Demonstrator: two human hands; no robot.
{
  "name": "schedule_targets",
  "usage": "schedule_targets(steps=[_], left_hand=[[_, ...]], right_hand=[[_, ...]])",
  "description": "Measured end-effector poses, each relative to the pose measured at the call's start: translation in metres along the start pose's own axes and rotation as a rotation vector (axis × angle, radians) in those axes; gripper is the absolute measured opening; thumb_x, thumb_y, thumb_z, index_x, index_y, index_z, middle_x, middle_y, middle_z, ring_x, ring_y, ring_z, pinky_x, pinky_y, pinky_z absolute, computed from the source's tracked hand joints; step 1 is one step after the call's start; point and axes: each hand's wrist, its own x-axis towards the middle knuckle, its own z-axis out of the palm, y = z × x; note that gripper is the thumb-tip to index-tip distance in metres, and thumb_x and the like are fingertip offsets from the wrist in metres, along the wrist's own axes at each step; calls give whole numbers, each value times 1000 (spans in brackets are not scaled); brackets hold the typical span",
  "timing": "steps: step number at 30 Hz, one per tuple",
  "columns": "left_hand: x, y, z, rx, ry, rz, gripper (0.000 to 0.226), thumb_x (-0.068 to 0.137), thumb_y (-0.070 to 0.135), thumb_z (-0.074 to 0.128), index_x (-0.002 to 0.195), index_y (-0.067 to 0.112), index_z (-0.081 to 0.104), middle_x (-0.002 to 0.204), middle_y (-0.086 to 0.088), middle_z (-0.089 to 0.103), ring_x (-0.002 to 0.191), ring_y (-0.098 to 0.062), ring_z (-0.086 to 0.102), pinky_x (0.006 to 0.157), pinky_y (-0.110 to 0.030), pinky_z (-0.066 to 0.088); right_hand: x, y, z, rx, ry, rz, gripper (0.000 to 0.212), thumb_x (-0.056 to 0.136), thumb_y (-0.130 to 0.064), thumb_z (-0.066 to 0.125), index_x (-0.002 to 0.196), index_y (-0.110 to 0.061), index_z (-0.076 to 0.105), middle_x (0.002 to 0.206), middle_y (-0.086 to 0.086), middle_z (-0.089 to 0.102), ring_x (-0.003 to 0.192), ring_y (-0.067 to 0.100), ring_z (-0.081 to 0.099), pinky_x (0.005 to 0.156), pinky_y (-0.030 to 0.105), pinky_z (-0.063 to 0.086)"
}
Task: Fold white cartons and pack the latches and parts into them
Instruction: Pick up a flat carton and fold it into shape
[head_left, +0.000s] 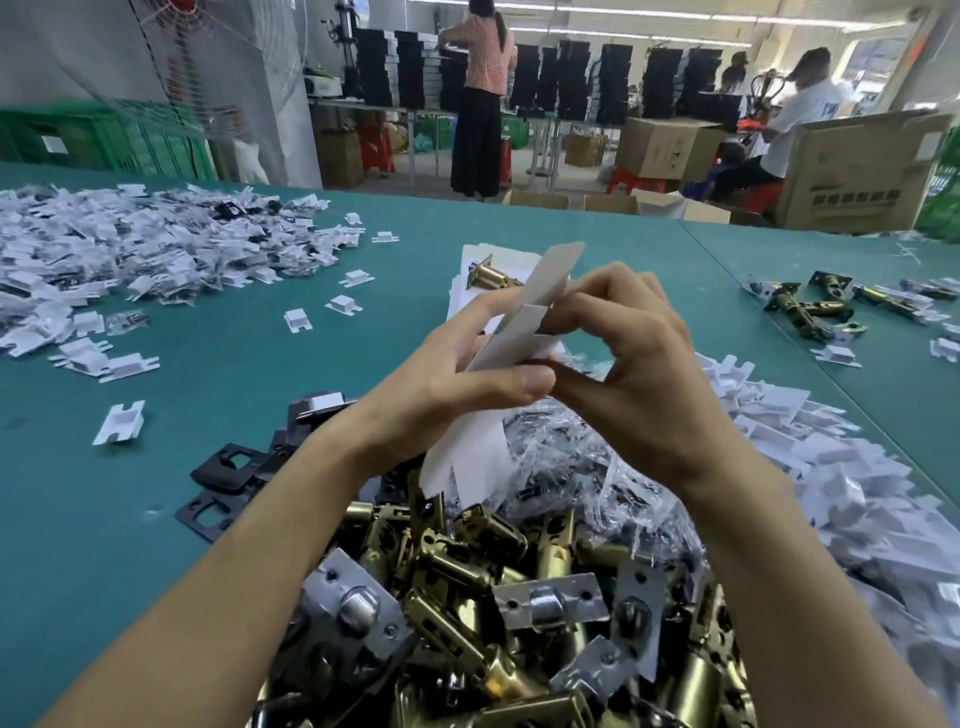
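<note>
Both hands are gripping a white carton (540, 312): the left hand (467, 384) is pinching its lower edge, the right hand (628, 374) its side, above the brass latches (467, 561).

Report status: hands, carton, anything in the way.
Left hand and right hand both gripping white carton, mid-fold, held above the latch pile. Nothing blocking.

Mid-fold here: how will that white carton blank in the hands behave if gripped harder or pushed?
The carton blank looks like thin card: probably light, and stiff only along its creases. Its lower end hangs loose below the left hand, so it would likely flex or buckle under a push. The right hand pinches it with fingertips alone, suggesting little grip is needed; squeezing harder may crumple it.
</note>
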Motion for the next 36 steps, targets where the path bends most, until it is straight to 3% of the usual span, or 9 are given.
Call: schedule_targets(steps=[5, 9, 12, 15, 19, 23, 28, 33, 36], left_hand=[[0, 1, -2, -3, 20, 4, 80, 65, 39, 68, 138, 14, 47, 114, -2, 70, 112, -21, 66, 95, -35, 53], [-1, 1, -2, 16, 25, 0, 82, 64, 41, 68, 138, 13, 48, 117, -11, 69, 111, -26, 66, 91, -35, 52], [-3, 1, -3, 8, -35, -21, 83, 67, 42, 66, 140, 8, 46, 124, -23, 61, 116, -34, 61, 99, -45, 48], [-6, 3, -3, 24, -83, -47, 86, 66, 51, 75, 139, 14, 47, 121, -17, 62, 114, -26, 62, 93, -35, 49], [-6, 8, 5, 45, -159, -69, 111, 59, 74, 76, 145, 14, 39, 125, -2, 64, 120, -19, 60, 99, -36, 45], [-10, 13, 1, 46, -215, -51, 115, 65, 77, 70, 152, 16, 28, 149, 1, 50, 135, -18, 49, 107, -34, 42], [-6, 8, -4, 166, -184, -147, 101, 54, 49, 81, 145, 41, 38, 126, -1, 60, 118, -19, 60, 96, -36, 49], [-7, 8, -11, 235, -196, -156, 94, 57, 44, 85, 141, 47, 42, 119, -3, 57, 117, -21, 59, 94, -42, 54], [-7, 8, -14, 260, -205, -144, 90, 56, 38, 87, 137, 44, 48, 121, -4, 61, 113, -17, 62, 88, -34, 56]], right_hand=[[0, -3, -11, 193, -88, 3, 23, 77, -15, 84, 78, -22, 62, 109, -4, 60, 108, 19, 59, 92, 31, 46], [1, -3, -14, 246, -172, 22, 27, 78, -12, 83, 74, -18, 58, 105, 1, 66, 98, 17, 63, 84, 32, 49], [0, -5, -15, 278, -199, 36, 23, 80, -12, 81, 89, -23, 64, 98, -3, 70, 89, 20, 65, 79, 37, 50], [-1, -5, -21, 239, -256, 104, 32, 77, -19, 84, 104, -30, 69, 103, -12, 72, 93, 12, 68, 87, 35, 52], [2, -3, -26, 91, -319, 135, 27, 77, -26, 84, 103, -19, 78, 97, -5, 76, 92, 15, 69, 87, 40, 52], [2, -5, -30, 438, -173, 157, 18, 79, -3, 78, 94, 6, 72, 92, 15, 75, 89, 25, 73, 81, 42, 59], [-2, -5, -39, 278, -325, 153, 25, 71, -35, 81, 95, -28, 77, 95, -13, 76, 90, -1, 70, 81, 26, 55], [-5, -6, -28, 282, -416, 130, 34, 75, -28, 83, 108, -27, 75, 107, -20, 71, 99, -3, 65, 89, 19, 51], [-3, -5, -21, 307, -462, 149, 33, 77, -21, 84, 107, -28, 74, 102, -19, 72, 97, -1, 66, 84, 24, 55]])
